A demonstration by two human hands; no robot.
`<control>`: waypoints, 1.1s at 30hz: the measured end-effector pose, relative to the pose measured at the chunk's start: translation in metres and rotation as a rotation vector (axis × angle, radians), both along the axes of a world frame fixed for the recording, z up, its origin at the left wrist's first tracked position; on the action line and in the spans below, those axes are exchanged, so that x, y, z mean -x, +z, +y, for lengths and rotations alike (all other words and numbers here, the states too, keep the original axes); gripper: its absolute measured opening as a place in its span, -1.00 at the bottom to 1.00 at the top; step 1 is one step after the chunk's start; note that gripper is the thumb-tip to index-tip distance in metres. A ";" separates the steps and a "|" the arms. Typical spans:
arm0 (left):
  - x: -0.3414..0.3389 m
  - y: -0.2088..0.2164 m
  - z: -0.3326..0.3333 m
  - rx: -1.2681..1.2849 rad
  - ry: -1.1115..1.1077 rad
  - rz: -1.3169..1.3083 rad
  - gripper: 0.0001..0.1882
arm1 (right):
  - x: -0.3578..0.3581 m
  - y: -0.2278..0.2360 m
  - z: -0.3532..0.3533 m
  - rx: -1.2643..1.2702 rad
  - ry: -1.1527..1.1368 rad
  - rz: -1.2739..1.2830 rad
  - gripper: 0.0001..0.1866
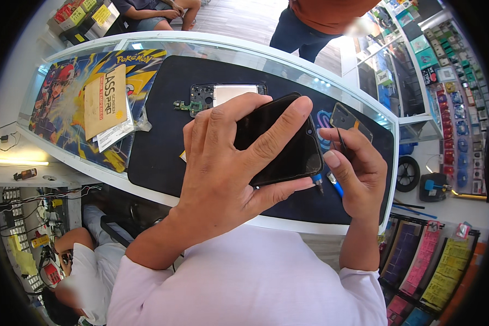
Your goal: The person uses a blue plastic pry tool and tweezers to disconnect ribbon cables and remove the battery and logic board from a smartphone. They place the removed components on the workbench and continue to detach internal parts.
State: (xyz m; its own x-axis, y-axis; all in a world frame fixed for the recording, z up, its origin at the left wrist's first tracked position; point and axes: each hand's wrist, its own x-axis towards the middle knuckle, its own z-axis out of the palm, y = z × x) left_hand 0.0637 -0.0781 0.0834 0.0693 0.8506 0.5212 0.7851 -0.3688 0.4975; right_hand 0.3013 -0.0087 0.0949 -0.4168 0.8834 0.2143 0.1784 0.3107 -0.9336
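My left hand [223,163] grips a black smartphone [288,152], fingers wrapped over its top edge and thumb under its lower edge. My right hand [356,168] is closed on thin black tweezers [342,142], whose tip points at the phone's upper right corner. Both hands hover over a black work mat [157,146] on a glass counter [364,108]. A stripped phone frame [223,95] with a small green circuit board lies on the mat beyond my left hand. A small dark phone part [346,117] lies behind the tweezers.
A brown flat package [104,100] rests on a colourful cartoon mat [65,98] at the left. Blue-handled tools [334,185] lie under the phone. A person in an orange top [315,22] stands across the counter; another sits at the lower left [87,271]. Accessory racks [451,81] fill the right.
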 end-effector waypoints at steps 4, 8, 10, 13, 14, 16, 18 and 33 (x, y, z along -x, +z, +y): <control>-0.002 -0.002 -0.001 0.002 -0.011 0.003 -0.05 | 0.001 -0.003 -0.009 0.148 -0.027 0.068 -0.70; -0.001 -0.007 0.005 0.158 -0.191 -0.460 -0.02 | 0.006 0.001 -0.009 0.149 0.018 0.104 -0.72; 0.002 -0.007 0.005 0.382 -0.312 -0.847 0.05 | 0.012 0.006 -0.007 -0.031 0.061 0.032 -0.71; 0.001 -0.005 0.005 0.641 -0.568 -1.509 -0.08 | 0.023 0.018 -0.005 -0.318 0.053 -0.122 -0.71; 0.001 -0.003 0.004 0.677 -0.552 -1.500 -0.05 | 0.025 0.024 -0.006 -0.398 0.030 -0.200 -0.71; -0.002 -0.002 0.003 0.649 -0.513 -1.492 -0.01 | 0.028 0.036 -0.008 -0.406 -0.001 -0.270 -0.66; -0.005 0.000 0.001 0.634 -0.481 -1.514 0.00 | 0.031 0.043 -0.006 -0.476 0.006 -0.306 -0.64; -0.007 -0.001 -0.008 0.655 -0.431 -1.419 0.00 | 0.037 0.052 0.004 -0.773 0.014 -0.402 -0.58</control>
State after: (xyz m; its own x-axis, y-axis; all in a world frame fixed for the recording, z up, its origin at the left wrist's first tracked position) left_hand 0.0706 -0.0858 0.0820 0.1532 0.9867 -0.0540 -0.5185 0.1268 0.8456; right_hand 0.2639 -0.0044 0.1470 -0.5989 0.5457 0.5861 0.4408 0.8357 -0.3276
